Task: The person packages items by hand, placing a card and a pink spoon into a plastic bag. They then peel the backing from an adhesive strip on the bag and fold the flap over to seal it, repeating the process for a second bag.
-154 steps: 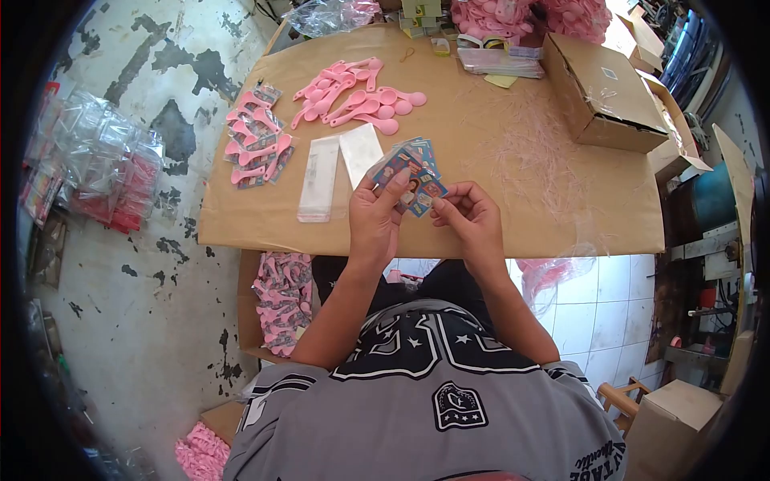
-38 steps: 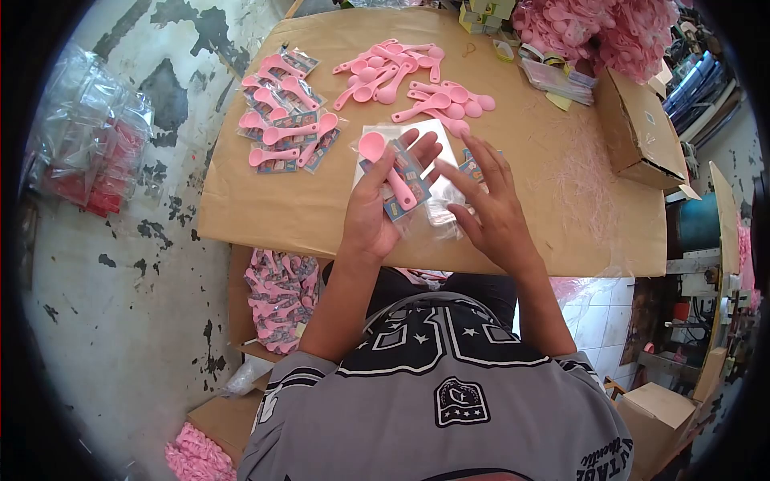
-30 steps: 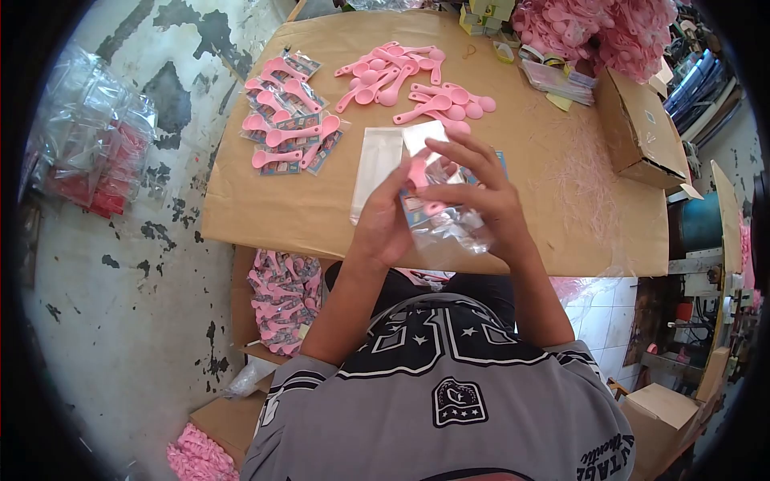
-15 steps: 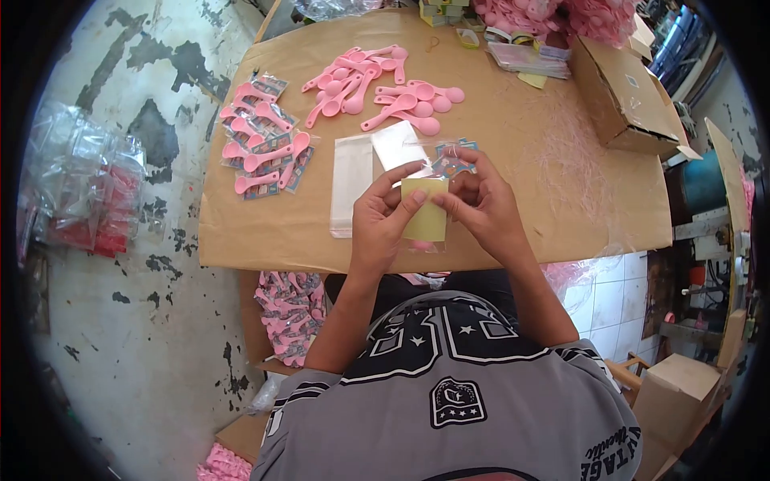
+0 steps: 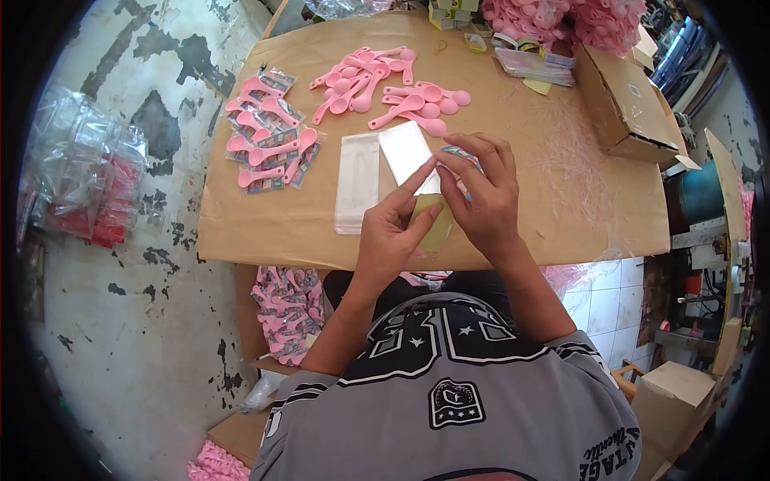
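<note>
My left hand [image 5: 393,232] is closed on a small clear plastic bag with a yellow card [image 5: 435,231] in it, the thumb lying over the card. A bit of pink shows at the packet's lower end. Fingers bent, my right hand [image 5: 488,196] pinches at the packet's top edge, close to the left index fingertip; what is between its fingers is hidden. Just beyond the hands lie a white stack of sleeves [image 5: 403,152] and a stack of clear plastic bags [image 5: 358,188]. A blue printed card [image 5: 464,160] is partly covered by the right hand.
Loose pink measuring spoons [image 5: 365,80] lie at the back of the paper-covered table [image 5: 273,228]. Spoons on printed cards [image 5: 269,148] are at the left. A cardboard box [image 5: 630,104] stands at the right. Packed spoons fill a box [image 5: 289,313] below the edge.
My right hand has left the card's face and moved up to the packet's top edge, its fingers now close to the left index finger. The left hand keeps hold of the packet.
</note>
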A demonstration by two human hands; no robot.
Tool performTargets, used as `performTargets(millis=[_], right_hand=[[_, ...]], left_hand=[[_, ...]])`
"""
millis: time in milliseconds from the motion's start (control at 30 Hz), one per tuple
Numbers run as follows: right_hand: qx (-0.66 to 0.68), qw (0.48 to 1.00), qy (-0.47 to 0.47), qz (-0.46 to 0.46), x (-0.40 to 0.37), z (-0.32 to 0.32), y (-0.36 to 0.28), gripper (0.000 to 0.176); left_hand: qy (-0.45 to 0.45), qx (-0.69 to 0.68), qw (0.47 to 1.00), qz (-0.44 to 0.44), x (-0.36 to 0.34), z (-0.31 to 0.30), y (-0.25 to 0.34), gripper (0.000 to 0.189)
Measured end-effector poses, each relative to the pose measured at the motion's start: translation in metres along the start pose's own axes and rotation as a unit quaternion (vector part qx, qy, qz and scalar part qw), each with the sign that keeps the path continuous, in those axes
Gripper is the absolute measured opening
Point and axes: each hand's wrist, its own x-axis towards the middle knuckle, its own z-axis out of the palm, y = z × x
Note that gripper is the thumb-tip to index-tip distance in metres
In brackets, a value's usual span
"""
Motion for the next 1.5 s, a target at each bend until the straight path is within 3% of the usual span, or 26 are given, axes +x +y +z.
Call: performTargets(millis=[233,333,433,533,667,833,1233,1500], right_hand=[[0.05,0.999,0.006,0.019,0.008,0.001,-0.004,0.024],[0.124,0.986,0.018,0.111,0.009,-0.001,0.0,0.017],[0.265,0.934,0.122,0.205,0.016,-0.004,0.026,0.009],[0.447,0.817,0.211,0.296,0.023,-0.021,0.035,0.004],[0.538,0.793,0.055,0.28,-0.007,-0.037,0.059,0.005],[0.431,0.817,-0.147,0.353,-0.016,-0.031,0.015,0.009],[0.514,0.733,-0.168,0.413,-0.022,-0.031,0.013,0.017],[0.49,0.776,-0.157,0.365,-0.023,-0.026,0.007,0.013]], left_hand=[[-0.031,0.086,0.996,0.007,-0.009,-0.004,0.017,0.065],[-0.042,0.041,0.998,0.023,-0.01,-0.006,0.017,0.064],[-0.026,-0.037,0.998,-0.048,-0.014,-0.008,0.017,0.059],[0.0,-0.087,0.995,-0.055,-0.013,-0.01,0.014,0.05],[0.031,-0.157,0.987,-0.034,-0.009,-0.007,0.011,0.038],[0.028,-0.182,0.983,0.016,-0.002,-0.003,0.003,0.034],[0.016,-0.102,0.995,0.016,0.0,-0.008,0.005,0.031],[0.015,-0.071,0.996,0.042,-0.005,-0.015,0.007,0.029]])
